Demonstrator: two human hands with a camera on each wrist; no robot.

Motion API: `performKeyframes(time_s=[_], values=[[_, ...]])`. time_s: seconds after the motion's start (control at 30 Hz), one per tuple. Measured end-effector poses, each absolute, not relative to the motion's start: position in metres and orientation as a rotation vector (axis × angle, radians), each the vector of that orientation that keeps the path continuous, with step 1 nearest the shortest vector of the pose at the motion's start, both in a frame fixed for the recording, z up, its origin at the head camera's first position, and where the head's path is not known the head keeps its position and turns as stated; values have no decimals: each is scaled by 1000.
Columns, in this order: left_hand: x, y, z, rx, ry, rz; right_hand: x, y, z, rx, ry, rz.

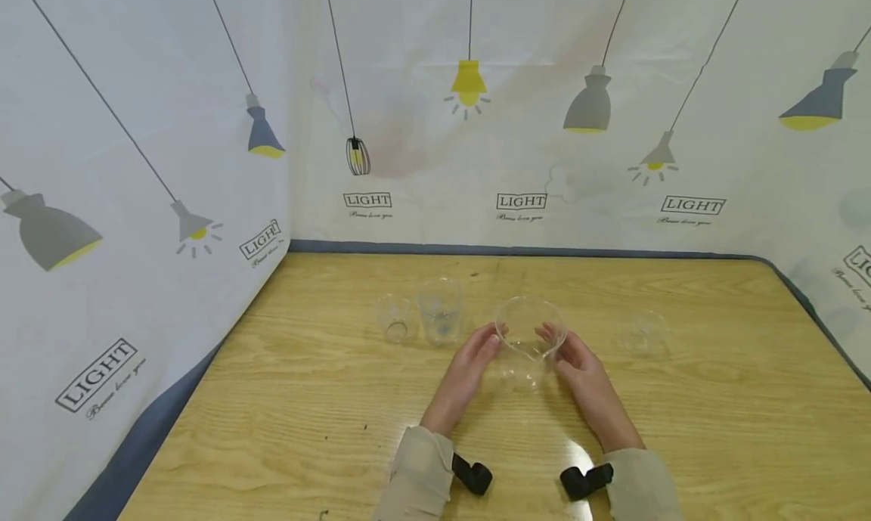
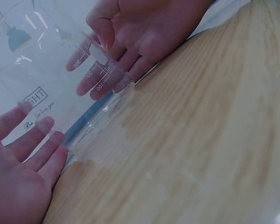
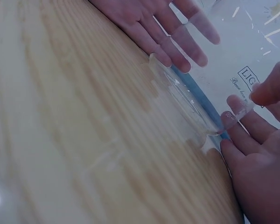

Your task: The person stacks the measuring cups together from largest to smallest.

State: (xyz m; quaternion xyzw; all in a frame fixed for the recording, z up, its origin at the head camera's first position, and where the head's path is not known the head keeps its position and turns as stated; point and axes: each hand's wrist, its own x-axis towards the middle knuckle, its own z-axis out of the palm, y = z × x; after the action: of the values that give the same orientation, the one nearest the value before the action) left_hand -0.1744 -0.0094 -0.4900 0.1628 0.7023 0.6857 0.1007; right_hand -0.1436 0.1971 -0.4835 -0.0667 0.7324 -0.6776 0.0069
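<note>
A clear beaker with a pouring lip and white volume marks [image 1: 528, 352] stands on the wooden table between both hands. My left hand [image 1: 469, 358] lies along its left side, fingers extended and spread, their tips visible through the clear wall in the left wrist view. On the opposite side, my right hand [image 1: 584, 366] has its thumb at the near wall, and its fingers reach behind the beaker. In the right wrist view the beaker's base [image 3: 189, 105] rests on the tabletop. How firmly either hand touches the wall cannot be told.
Left of the beaker stand a clear tall cup [image 1: 441, 311] and a smaller clear vessel [image 1: 395, 318]. A faint transparent vessel [image 1: 645, 332] is at the right. A lamp-printed cloth [image 1: 435, 158] borders the wooden table [image 1: 286, 400] at the back and sides.
</note>
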Motion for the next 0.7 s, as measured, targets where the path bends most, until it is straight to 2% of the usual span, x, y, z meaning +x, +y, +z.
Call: performKeyframes(time_s=[0.37, 0.7], values=[[-163, -12, -464, 511, 2058, 2035, -143, 197, -483, -301, 2191, -2169], [-163, -12, -462, 483, 2068, 2034, -142, 198, -481, -330, 2165, -2174]])
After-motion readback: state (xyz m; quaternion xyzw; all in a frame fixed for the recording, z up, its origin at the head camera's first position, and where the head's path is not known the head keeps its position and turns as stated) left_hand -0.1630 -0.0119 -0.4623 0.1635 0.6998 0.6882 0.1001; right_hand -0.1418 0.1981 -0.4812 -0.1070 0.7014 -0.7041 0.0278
